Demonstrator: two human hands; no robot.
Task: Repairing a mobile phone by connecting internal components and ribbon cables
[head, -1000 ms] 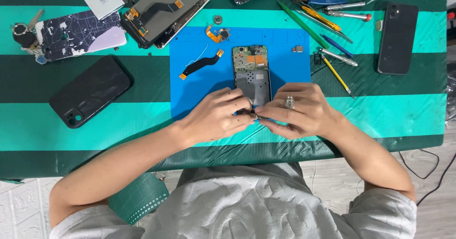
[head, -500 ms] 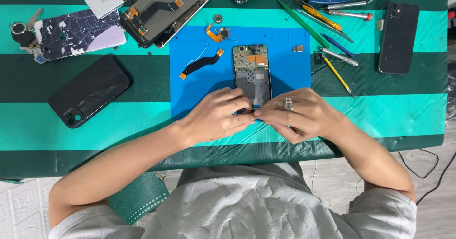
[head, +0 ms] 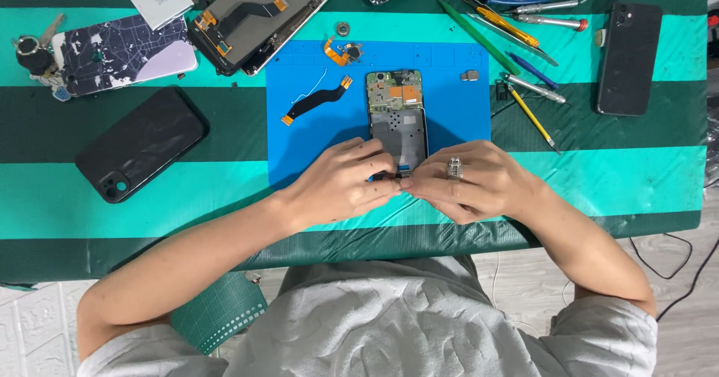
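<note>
**Inspector:** Position of the work piece?

**Assistant:** An opened phone point(head: 398, 119), back cover off and circuit board exposed at its far end, lies flat on the blue mat point(head: 457, 115), at the middle of the bench point(head: 636, 182) and set towards its far edge. Its near end is under the hands.

**Inspector:** The hands?

**Assistant:** Left hand point(head: 341, 182) and right hand point(head: 475, 182) meet at the phone's near end, fingertips touching it. The fingers of both are curled and drawn together on that end. Whether anything small is pinched between them cannot be told; the tips hide it. A ring sits on the right hand.

**Inspector:** Surroundings?

**Assistant:** A loose flex cable point(head: 314, 100) lies on the mat left of the phone. A black phone point(head: 141, 143) rests face down towards the bench's left edge. A second black phone point(head: 629, 57) lies near the right edge. Screwdrivers and tweezers point(head: 524, 25) are grouped near the far right corner. A display assembly point(head: 258, 17) lies at the far edge, left of centre.
</note>
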